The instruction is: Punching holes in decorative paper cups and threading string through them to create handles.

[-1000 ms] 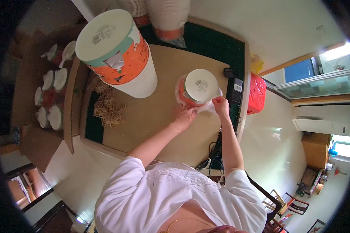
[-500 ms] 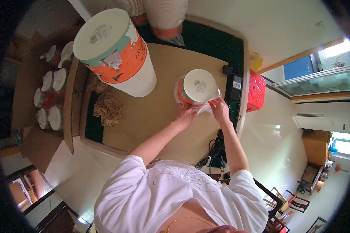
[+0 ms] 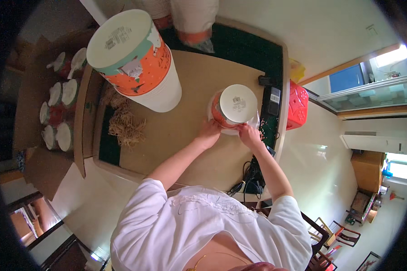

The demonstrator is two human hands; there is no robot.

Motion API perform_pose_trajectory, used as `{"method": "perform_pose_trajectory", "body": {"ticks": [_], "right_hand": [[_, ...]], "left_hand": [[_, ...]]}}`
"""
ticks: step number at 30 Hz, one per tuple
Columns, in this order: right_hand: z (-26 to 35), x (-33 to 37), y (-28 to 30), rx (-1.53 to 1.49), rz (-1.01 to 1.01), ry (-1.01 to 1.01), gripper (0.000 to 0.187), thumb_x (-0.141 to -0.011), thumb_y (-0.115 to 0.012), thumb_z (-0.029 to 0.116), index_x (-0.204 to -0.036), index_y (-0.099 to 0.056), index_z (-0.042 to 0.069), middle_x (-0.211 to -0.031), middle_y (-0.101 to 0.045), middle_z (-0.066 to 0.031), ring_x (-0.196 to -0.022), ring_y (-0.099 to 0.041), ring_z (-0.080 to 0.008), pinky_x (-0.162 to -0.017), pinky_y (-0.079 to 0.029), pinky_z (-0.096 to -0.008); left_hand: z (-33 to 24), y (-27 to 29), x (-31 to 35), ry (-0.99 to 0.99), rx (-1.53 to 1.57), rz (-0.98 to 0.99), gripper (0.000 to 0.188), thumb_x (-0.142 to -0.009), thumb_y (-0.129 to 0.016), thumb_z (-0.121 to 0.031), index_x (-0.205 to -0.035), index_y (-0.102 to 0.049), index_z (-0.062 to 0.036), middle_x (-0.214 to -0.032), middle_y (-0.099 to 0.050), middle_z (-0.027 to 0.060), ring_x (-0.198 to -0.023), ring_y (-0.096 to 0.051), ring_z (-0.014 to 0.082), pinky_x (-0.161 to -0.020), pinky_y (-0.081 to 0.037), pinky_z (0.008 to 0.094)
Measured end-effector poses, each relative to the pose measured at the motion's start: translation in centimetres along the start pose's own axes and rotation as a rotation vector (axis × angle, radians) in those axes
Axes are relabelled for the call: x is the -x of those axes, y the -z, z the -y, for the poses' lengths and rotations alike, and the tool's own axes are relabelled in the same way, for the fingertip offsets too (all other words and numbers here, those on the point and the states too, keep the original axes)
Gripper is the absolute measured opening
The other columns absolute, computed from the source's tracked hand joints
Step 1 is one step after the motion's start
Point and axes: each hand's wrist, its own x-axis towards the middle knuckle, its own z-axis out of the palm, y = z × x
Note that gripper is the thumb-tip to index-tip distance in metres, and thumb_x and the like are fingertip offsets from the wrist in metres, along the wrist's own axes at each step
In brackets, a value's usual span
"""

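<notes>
An upturned paper bucket (image 3: 238, 103) with a pale round base and orange printed side stands on the brown board, right of the middle. Thin clear plastic wrap (image 3: 255, 121) sits loosely around its lower part. My left hand (image 3: 208, 134) is at its near left side, fingers closed on the wrap by the lower rim. At the near right side, my right hand (image 3: 250, 136) pinches the wrap's edge. The fingertips partly hide against the bucket. A taller stack of upturned paper buckets (image 3: 138, 74), orange and green over white, leans at the left.
More stacked paper buckets (image 3: 194, 22) in plastic stand at the back. Shredded paper straw (image 3: 125, 128) lies left. An opened cardboard box (image 3: 79, 113) holds several tubs. Along the right edge are a black device (image 3: 272, 101) and cables (image 3: 246, 178); a red plastic stool (image 3: 297, 106) stands beyond.
The bucket has shifted slightly right and nearer to me. Both hands moved with it, my left a little left and my right inward and nearer; the wrap sits lower around it.
</notes>
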Motion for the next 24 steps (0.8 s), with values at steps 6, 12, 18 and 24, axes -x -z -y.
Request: {"method": "perform_pose_trajectory", "body": {"ticks": [6,12,18,24], "right_hand": [[0.7,0.3,0.5,0.142,-0.105,0.011,0.021,-0.079,-0.050,0.009,-0.092,-0.066,0.013,-0.111,-0.051,-0.0154,-0.092,-0.059,-0.0340,-0.073,-0.051,-0.0433],[0.1,1.4,7.0,-0.299,0.127,-0.170,0.034,-0.078,-0.047,0.006,-0.104,-0.065,0.016,-0.101,-0.061,-0.0146,-0.089,-0.062,-0.0318,-0.076,-0.050,-0.0402],[3.8,1.4,12.0,-0.441,-0.697,0.093,0.031,-0.082,-0.055,0.004,-0.113,-0.059,0.010,-0.119,-0.054,-0.0144,-0.109,-0.051,-0.0321,-0.092,-0.043,-0.0370],[6.3,0.8,9.8,-0.107,-0.560,0.372,0.027,-0.082,-0.055,0.007,-0.108,-0.063,0.008,-0.119,-0.056,-0.0123,-0.107,-0.053,-0.0317,-0.095,-0.040,-0.0404]], "left_hand": [[-0.6,1.9,1.1,-0.082,0.084,-0.170,0.031,-0.086,-0.040,-0.015,-0.113,-0.057,-0.0135,-0.132,-0.043,0.0102,-0.127,-0.035,0.0218,-0.105,-0.018,0.0543],[2.6,1.7,2.6,-0.159,0.369,-0.420,0.026,-0.077,-0.053,-0.003,-0.100,-0.061,-0.0092,-0.106,-0.059,0.0127,-0.102,-0.054,0.0285,-0.093,-0.039,0.0456],[2.5,6.0,2.1,0.103,0.437,-0.688,0.021,-0.073,-0.057,-0.001,-0.093,-0.059,-0.0055,-0.090,-0.060,0.0124,-0.089,-0.056,0.0315,-0.073,-0.046,0.0422],[0.6,6.0,2.7,0.047,0.494,-0.615,0.012,-0.075,-0.058,-0.005,-0.087,-0.057,-0.0061,-0.091,-0.059,0.0114,-0.088,-0.056,0.0304,-0.073,-0.047,0.0420]]}}
